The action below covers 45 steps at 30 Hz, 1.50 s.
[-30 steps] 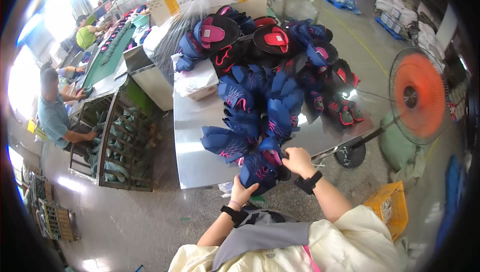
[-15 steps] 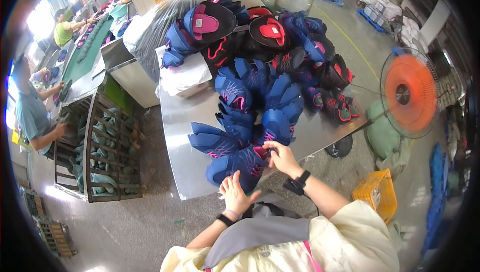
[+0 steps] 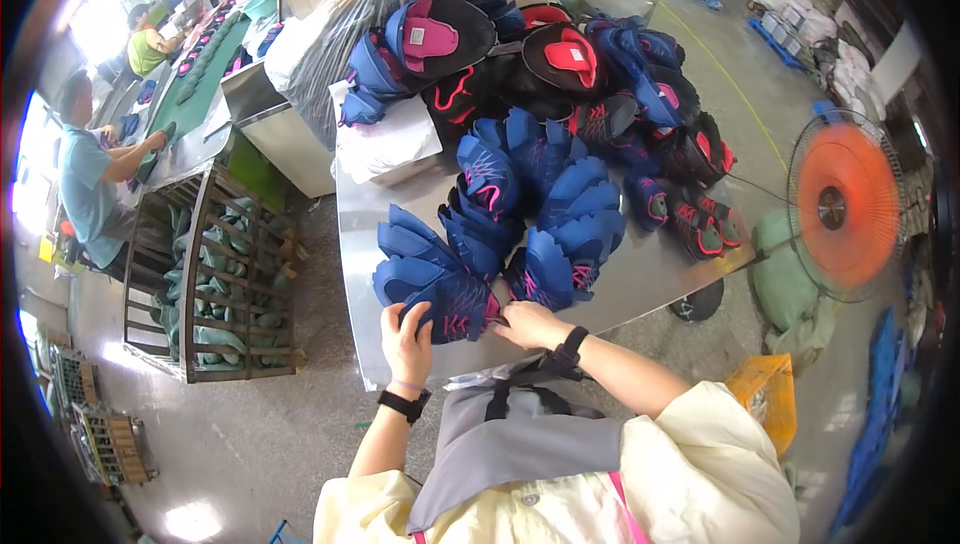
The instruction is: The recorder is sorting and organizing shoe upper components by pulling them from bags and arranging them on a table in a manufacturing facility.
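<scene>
Head: blue upper (image 3: 452, 302) between hands (image 3: 408, 346) (image 3: 532, 325)

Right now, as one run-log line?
left hand: on nearest blue-and-pink shoe upper | right hand: at its pink edge | below: shiny grey metal table

This is a shoe factory workshop: blue and black shoe uppers (image 3: 578, 214) lie heaped on a metal table (image 3: 640, 272) at twelve o'clock, co-workers (image 3: 85, 164) flank a green conveyor belt (image 3: 216, 72) at ten, a slatted cart (image 3: 189, 344) of green shoe lasts (image 3: 218, 337) stands at nine, and white sacks (image 3: 785, 2) are stacked at two
</scene>
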Motion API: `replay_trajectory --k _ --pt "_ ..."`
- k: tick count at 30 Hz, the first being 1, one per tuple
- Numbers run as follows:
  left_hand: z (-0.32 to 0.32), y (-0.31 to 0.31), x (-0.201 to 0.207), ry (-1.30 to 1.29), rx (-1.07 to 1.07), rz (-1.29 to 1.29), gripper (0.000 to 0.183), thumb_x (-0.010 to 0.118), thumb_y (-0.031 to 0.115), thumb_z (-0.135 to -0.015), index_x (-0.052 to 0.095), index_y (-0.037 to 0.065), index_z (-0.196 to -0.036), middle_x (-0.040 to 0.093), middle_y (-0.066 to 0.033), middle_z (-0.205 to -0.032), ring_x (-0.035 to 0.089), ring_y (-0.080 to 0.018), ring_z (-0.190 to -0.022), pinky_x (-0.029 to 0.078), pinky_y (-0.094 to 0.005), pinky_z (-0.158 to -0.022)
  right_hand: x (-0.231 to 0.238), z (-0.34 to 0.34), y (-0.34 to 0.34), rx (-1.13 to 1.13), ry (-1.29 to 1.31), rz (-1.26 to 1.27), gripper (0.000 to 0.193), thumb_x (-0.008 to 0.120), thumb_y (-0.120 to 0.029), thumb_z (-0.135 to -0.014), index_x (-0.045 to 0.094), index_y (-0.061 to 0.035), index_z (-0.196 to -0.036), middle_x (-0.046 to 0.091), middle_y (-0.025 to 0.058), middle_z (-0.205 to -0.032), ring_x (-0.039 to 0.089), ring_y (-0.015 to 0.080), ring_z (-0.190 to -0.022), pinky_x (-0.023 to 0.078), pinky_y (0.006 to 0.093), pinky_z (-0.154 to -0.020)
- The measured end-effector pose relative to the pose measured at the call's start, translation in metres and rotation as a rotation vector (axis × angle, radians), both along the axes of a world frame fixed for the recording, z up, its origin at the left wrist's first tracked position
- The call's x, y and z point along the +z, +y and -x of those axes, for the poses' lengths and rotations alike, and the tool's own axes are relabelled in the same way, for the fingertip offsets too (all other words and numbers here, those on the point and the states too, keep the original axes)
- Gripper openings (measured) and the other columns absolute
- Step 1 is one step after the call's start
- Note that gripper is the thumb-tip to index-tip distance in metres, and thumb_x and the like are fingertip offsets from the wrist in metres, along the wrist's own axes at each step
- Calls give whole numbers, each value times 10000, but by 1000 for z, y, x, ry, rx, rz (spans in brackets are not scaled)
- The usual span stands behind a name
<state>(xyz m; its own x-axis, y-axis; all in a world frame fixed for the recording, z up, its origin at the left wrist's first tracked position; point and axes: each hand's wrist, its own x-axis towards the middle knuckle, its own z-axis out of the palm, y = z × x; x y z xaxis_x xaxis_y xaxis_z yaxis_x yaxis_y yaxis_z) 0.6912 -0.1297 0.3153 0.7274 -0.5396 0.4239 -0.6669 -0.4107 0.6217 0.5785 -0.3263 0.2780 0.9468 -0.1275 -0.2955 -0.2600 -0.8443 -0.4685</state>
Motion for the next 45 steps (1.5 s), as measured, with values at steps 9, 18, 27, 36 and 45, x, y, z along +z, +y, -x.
replay_trajectory --k 9,18,27,36,45 --pt "-51 -7 -29 -78 -91 -196 273 631 112 -731 635 219 -981 499 -140 -920 557 -310 -803 475 -368 -669 31 87 -100 178 -555 -50 92 634 -117 -647 543 -106 -640 530 35 -604 543 231 -504 421 322 -444" --pt "-25 -54 1 -210 -140 -245 317 645 74 -676 648 220 -957 507 -116 -977 522 -296 -909 430 -378 -812 3 110 -129 67 -411 10 93 605 -130 -677 572 -104 -760 565 34 -727 568 255 -597 456 343 -509" --pt "38 -117 -19 35 -597 -147 435 498 69 -729 440 -9 -1153 544 -159 -1088 520 -292 -1015 391 -381 -870 8 39 -46 -375 -321 -443 247 616 -272 -750 613 -46 -850 593 167 -675 581 354 -651 454 418 -598" --pt "26 -142 -4 -407 -726 -405 374 552 139 -688 561 104 -1061 546 -38 -1071 450 -196 -1102 372 -313 -850 39 128 -108 -221 -386 -199 211 654 -218 -750 544 -66 -654 529 98 -569 534 273 -516 395 355 -476" --pt "33 -161 -17 82 -865 -448 105 632 201 -703 675 134 -773 580 -42 -978 416 -236 -1077 311 -377 -867 26 120 -94 -811 -417 -559 183 633 -113 -741 645 -89 -922 616 81 -774 596 230 -637 471 295 -596"
